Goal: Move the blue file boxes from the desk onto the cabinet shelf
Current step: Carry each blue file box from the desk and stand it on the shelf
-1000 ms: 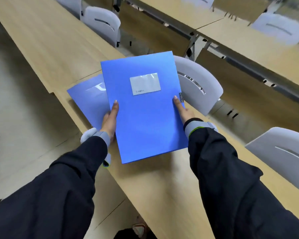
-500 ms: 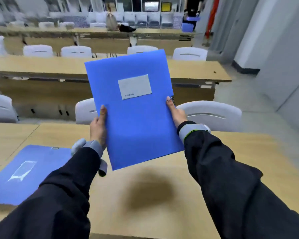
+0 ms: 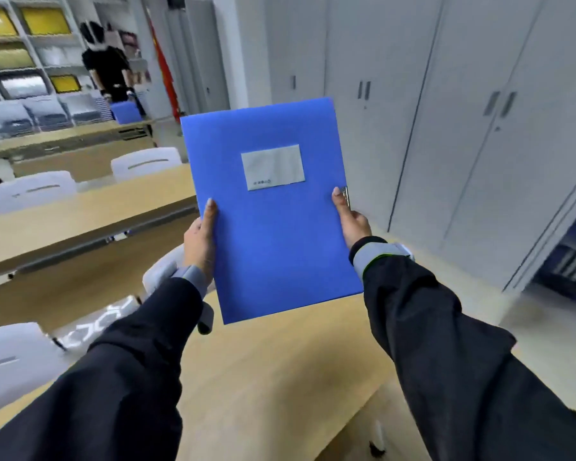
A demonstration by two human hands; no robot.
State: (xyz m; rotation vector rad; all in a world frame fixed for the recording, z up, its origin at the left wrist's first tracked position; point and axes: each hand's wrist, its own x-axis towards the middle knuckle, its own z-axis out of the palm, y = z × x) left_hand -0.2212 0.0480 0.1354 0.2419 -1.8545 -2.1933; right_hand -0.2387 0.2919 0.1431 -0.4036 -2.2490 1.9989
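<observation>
You are holding a flat, rigid blue plastic file box [image 3: 273, 234] up in front of your chest, clear of the light wooden desk [image 3: 280, 377] below it, with its pale rectangular label [image 3: 272, 167] facing you. Your left hand [image 3: 198, 241] is gripping the left edge with the thumb lying flat on the blue face. Your right hand [image 3: 353, 221] is gripping the right edge the same way, thumb beside a small metal clip [image 3: 347, 196]. The fingers of both hands are sitting behind the box, so how they are lying cannot be told.

The box is looking slim and stiff, and it is showing no sag between your hands, so it is probably light or nearly empty. The smooth plastic is likely to be slippery, which makes the two-sided hold at mid-height a sound one. The corners are looking sharp enough to catch on an edge.

An open grey metal cabinet [image 3: 552, 227] is showing at your far right, well apart from the box, with dark rows of things on its shelves. Which shelf has room cannot be told from here. The closed grey cabinet doors [image 3: 446, 128] are standing ahead, and pale floor is lying between the desk end and the cabinets, giving you open room to turn right. A white plastic chair back [image 3: 162, 271] is sitting just under your left wrist, so be watching that elbow and the desk corner while swinging round.
</observation>
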